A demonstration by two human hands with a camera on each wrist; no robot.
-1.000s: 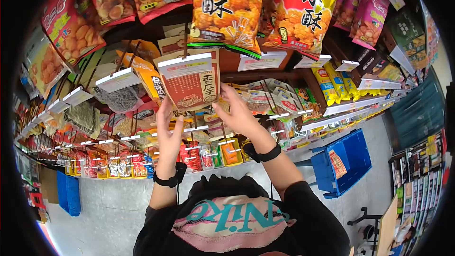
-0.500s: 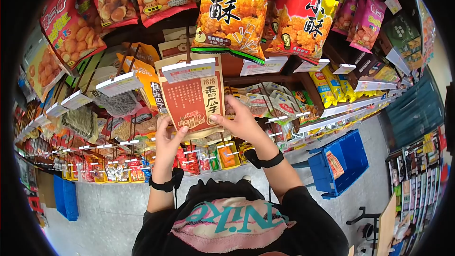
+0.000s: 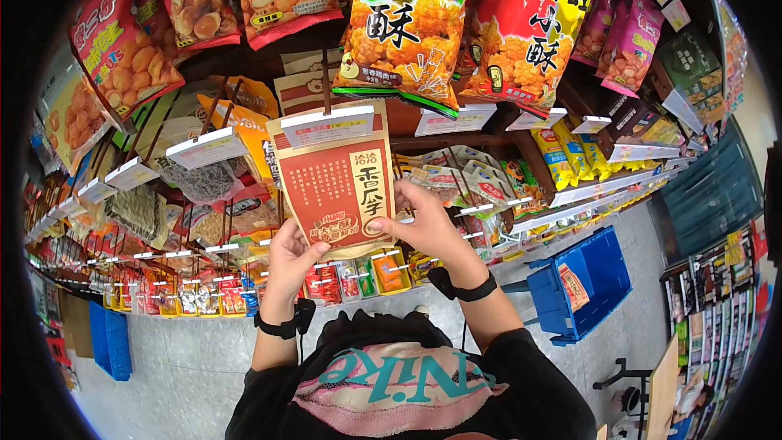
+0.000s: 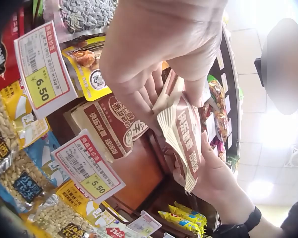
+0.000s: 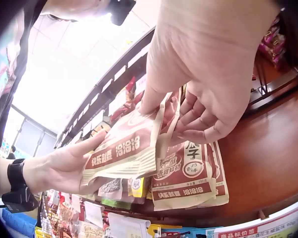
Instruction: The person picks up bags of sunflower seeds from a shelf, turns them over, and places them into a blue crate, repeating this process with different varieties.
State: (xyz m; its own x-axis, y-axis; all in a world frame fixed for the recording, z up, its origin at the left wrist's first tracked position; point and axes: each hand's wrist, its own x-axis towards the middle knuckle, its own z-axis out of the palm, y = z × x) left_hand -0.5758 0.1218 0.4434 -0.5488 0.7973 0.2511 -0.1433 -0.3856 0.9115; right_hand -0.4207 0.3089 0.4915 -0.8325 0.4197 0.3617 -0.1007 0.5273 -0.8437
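Both hands hold a red and kraft-paper bag of sunflower seeds (image 3: pixel 330 187) by its lower sides, just below a hanging price tag that overlaps its top. My left hand (image 3: pixel 292 257) pinches the lower left corner, thumb in front. On the other side my right hand (image 3: pixel 432 224) grips the lower right edge, its thumb on the printed front and its fingers behind. In the right wrist view the bag's pleated bottom (image 5: pixel 119 163) faces the camera. Matching bags (image 5: pixel 186 186) hang behind it, and they show in the left wrist view too.
Large snack bags (image 3: pixel 407 33) hang overhead. Price tags (image 3: pixel 205 145) on hooks jut out at left. Lower rows hold many small packets (image 3: pixel 391 269). A blue crate (image 3: pixel 582 285) with a red packet inside stands at right on the floor, and another blue bin (image 3: pixel 110 342) at left.
Both hands have moved down toward the body with the bag, so more of its printed front shows below the price tag. The right thumb now lies on the bag's front.
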